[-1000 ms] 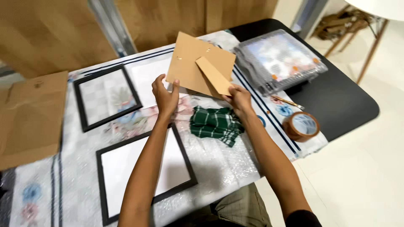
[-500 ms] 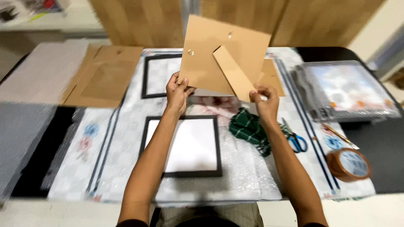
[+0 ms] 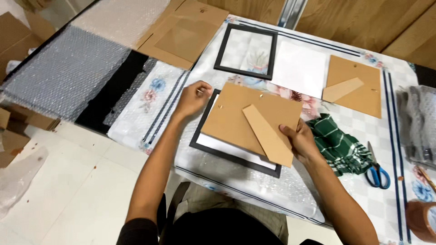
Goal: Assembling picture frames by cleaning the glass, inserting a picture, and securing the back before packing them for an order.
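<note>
At the near edge of the surface, both hands are gripping a brown backing board that carries a hinged easel stand. The left hand is pinching the board's left edge with curled fingers. The right hand is clamping the lower right corner, thumb lying on top beside the stand. The board is lying slightly askew over a black picture frame, covering most of it; a white strip is showing along the frame's near side. Bubble wrap is lying under the frame.

Just right of the right hand, a green checked cloth is sitting crumpled, with blue-handled scissors beside it. Farther back, a second black frame is lying flat next to a white sheet and a second backing board. A roll of brown tape is resting at the far right corner.
</note>
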